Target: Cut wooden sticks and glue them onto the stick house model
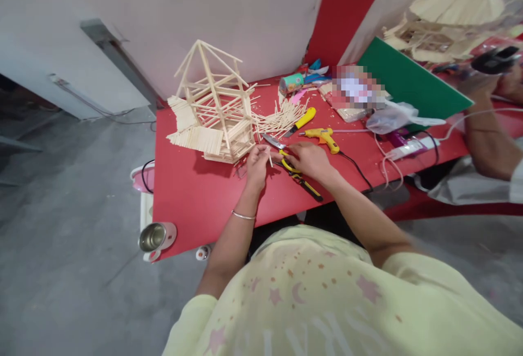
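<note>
My left hand (pixel 257 166) pinches a short thin wooden stick (pixel 270 161) near the table's front edge. Just to its right, my right hand (pixel 311 158) has its fingers at the yellow handles of a pair of scissors (pixel 274 142), whose blades point away to the left. Behind my left hand stands a lantern-like frame (pixel 214 97) built of wooden sticks, with slatted panels on its left and lower sides. A heap of loose sticks (pixel 278 118) lies to the right of the frame.
A yellow glue gun (pixel 324 137), a yellow-handled utility knife (pixel 303 121) and a black-and-yellow cutter (pixel 308 187) lie around my right hand. A metal mug (pixel 157 237) sits at the left corner. At right are a green board (pixel 412 83) and another person's arm (pixel 486 132).
</note>
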Motion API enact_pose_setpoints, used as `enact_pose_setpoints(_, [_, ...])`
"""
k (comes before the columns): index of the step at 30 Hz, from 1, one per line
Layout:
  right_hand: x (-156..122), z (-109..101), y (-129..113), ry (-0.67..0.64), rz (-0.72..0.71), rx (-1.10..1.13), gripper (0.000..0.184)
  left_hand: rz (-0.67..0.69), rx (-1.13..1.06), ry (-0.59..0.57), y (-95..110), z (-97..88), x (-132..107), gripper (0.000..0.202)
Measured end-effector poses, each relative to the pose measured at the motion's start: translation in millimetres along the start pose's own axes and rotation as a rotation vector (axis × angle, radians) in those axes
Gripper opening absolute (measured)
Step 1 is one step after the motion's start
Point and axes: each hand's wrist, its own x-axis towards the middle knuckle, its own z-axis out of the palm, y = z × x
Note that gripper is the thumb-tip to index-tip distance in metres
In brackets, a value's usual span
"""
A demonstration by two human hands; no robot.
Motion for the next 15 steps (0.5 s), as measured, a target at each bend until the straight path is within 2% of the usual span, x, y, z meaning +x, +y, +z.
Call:
enact_pose_setpoints(2, [-13, -5, -11, 0.094, -0.020, 0.156, 0.048, 0.002, -0.057, 0.033, 4, -0.5, -4, 0.041])
enact_pose_setpoints(3, [-20, -6, -18, 0.102, -0.045, 0.272, 0.049, -0.001, -0.097, 0.046, 6, -0.7, -7, 0.040])
enact_pose_setpoints(6, [-33, -1, -40, 0.020, -0.155, 0.608, 0.048, -0.031, -0.221, 0.068, 15, -1.4, -21, 0.038])
enact_pose_setpoints(8, [-35, 5, -53, -0.009, -0.194, 0.752, 0.046, -0.042, -0.260, 0.090, 20, -2.9, -31, 0.037])
enact_pose_setpoints(12, [-30, 17, -70, 0.021, -0.174, 0.919, 0.043, -0.037, -0.242, 0.155, 25, -6.9, -45, 0.034])
enact_pose_setpoints(15, [-30, 19, -76, 0.090, -0.161, 0.929, 0.037, -0.014, -0.214, 0.151, 24, -8.4, -52, 0.034])
